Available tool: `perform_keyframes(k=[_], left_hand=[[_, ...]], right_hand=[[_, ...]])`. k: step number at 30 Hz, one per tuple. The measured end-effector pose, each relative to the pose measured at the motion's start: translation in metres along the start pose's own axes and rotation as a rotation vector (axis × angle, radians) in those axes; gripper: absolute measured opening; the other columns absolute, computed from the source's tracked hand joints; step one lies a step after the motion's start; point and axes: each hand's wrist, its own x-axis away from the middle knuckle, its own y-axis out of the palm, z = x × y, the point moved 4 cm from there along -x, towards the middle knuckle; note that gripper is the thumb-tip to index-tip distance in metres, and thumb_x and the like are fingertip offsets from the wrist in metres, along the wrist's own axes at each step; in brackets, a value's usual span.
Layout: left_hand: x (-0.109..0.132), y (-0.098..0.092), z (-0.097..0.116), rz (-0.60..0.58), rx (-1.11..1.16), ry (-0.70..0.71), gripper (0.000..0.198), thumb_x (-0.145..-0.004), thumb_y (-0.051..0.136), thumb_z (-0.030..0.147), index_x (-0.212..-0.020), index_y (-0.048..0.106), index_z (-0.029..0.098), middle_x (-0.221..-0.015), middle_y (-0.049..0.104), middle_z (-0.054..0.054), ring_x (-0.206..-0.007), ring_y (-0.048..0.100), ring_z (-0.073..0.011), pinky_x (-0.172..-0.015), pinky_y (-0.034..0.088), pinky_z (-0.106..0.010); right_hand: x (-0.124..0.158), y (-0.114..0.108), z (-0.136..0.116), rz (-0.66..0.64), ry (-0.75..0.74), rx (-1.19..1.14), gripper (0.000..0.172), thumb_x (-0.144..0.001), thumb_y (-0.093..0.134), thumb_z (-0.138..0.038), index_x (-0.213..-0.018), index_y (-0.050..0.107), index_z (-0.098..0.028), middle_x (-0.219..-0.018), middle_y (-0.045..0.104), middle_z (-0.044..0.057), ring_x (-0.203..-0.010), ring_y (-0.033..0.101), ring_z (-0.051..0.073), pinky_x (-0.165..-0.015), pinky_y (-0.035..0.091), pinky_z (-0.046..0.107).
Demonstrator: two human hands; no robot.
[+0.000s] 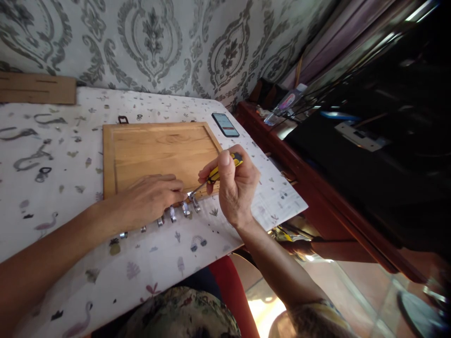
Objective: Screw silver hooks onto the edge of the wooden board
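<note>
A yellow-and-black screwdriver (214, 177) is gripped in my right hand (237, 188), its shaft slanting down to the left. The tip meets a small metal hook (195, 203) at the near edge of a framed wooden board (162, 150). My left hand (151, 197) lies across the board's near edge, its fingers drawn together and their tips at the base of that hook. Several similar shiny metal hooks stick out in a row along this edge, partly covered by my left hand.
Beyond the board's right corner lies a phone (225, 125) with its screen lit. A cardboard piece (38, 88) sits at the back left, by the patterned wall. To the right stands dark red wooden furniture (317, 197) with a plastic bottle (286, 104). Small dark bits dot the patterned tabletop (214, 244).
</note>
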Motion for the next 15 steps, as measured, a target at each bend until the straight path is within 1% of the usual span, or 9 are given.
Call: perform_keyframes(k=[3, 6, 9, 12, 13, 15], left_hand=[[-0.001, -0.001, 0.001, -0.006, 0.011, 0.005, 0.034, -0.103, 0.045, 0.006, -0.098, 0.076, 0.020, -0.098, 0.071, -0.005, -0.094, 0.064, -0.0223, -0.076, 0.042, -0.033], [-0.001, -0.001, 0.000, -0.014, 0.012, -0.006, 0.033, -0.104, 0.046, 0.008, -0.099, 0.076, 0.020, -0.099, 0.071, -0.005, -0.094, 0.063, -0.0227, -0.077, 0.042, -0.033], [-0.001, 0.000, -0.001, -0.019, 0.008, -0.017, 0.030, -0.104, 0.049, 0.008, -0.102, 0.077, 0.019, -0.101, 0.072, -0.005, -0.099, 0.063, -0.0242, -0.079, 0.042, -0.034], [-0.001, 0.001, -0.001, 0.002, 0.008, 0.006, 0.030, -0.104, 0.050, 0.008, -0.102, 0.077, 0.020, -0.102, 0.072, -0.005, -0.101, 0.063, -0.0237, -0.081, 0.042, -0.033], [-0.001, 0.001, 0.000, 0.009, 0.009, 0.015, 0.030, -0.105, 0.050, 0.008, -0.101, 0.077, 0.020, -0.102, 0.072, -0.004, -0.100, 0.063, -0.0231, -0.081, 0.041, -0.033], [-0.001, 0.001, 0.000, 0.023, 0.012, 0.030, 0.032, -0.105, 0.049, 0.007, -0.100, 0.077, 0.021, -0.100, 0.072, -0.004, -0.097, 0.063, -0.0221, -0.079, 0.041, -0.033]], right_hand=[[-0.002, 0.000, 0.000, -0.034, 0.008, -0.004, 0.050, -0.096, 0.062, -0.071, -0.081, 0.051, -0.026, -0.061, 0.068, -0.005, -0.045, 0.059, 0.009, -0.037, 0.046, 0.020], [-0.005, 0.000, -0.002, -0.128, 0.035, -0.037, 0.047, -0.097, 0.062, -0.070, -0.085, 0.055, -0.025, -0.066, 0.068, -0.004, -0.053, 0.064, 0.010, -0.042, 0.051, 0.020], [-0.007, -0.004, -0.003, -0.213, 0.071, -0.086, 0.044, -0.099, 0.060, -0.069, -0.102, 0.063, -0.025, -0.072, 0.069, -0.002, -0.067, 0.072, 0.014, -0.049, 0.057, 0.022], [-0.007, -0.009, 0.000, -0.261, 0.088, -0.144, 0.043, -0.101, 0.058, -0.066, -0.122, 0.063, -0.028, -0.078, 0.072, -0.002, -0.072, 0.075, 0.016, -0.054, 0.062, 0.025], [-0.007, -0.010, 0.001, -0.272, 0.089, -0.161, 0.043, -0.102, 0.058, -0.065, -0.124, 0.062, -0.029, -0.080, 0.073, -0.002, -0.073, 0.075, 0.016, -0.055, 0.063, 0.026], [-0.007, -0.012, 0.002, -0.275, 0.089, -0.175, 0.041, -0.101, 0.061, -0.063, -0.121, 0.065, -0.029, -0.084, 0.074, -0.001, -0.075, 0.076, 0.016, -0.054, 0.062, 0.025]])
